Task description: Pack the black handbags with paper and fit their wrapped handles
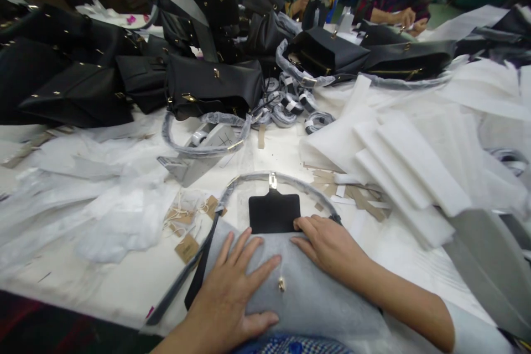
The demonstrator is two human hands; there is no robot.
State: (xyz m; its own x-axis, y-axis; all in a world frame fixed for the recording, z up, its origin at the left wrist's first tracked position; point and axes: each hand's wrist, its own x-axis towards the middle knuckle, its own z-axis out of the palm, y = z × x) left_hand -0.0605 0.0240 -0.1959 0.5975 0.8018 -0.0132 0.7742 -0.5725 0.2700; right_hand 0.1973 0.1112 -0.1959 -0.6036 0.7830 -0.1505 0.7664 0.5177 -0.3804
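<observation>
Head view: a pale see-through sheet [327, 298] lies over a black bag [197, 282] on the desk [103, 296], right before the person. At its far edge a black flap [274, 213] points away, a metal clasp [272, 181] at its tip, inside the arch of a plastic-wrapped handle [224, 197]. The left hand [232, 287] rests flat on the sheet, its grip spread wide. The right hand [327, 243] has bent fingers at the flap's near right corner, the thumb on the sheet; whether that grip pinches or only presses, I cannot tell. The step in hand looks like smoothing and lining up the sheet around the flap. The next move, as I judge it, calls for the left palm to pin the sheet while the right fingertips settle that corner without creasing it.
</observation>
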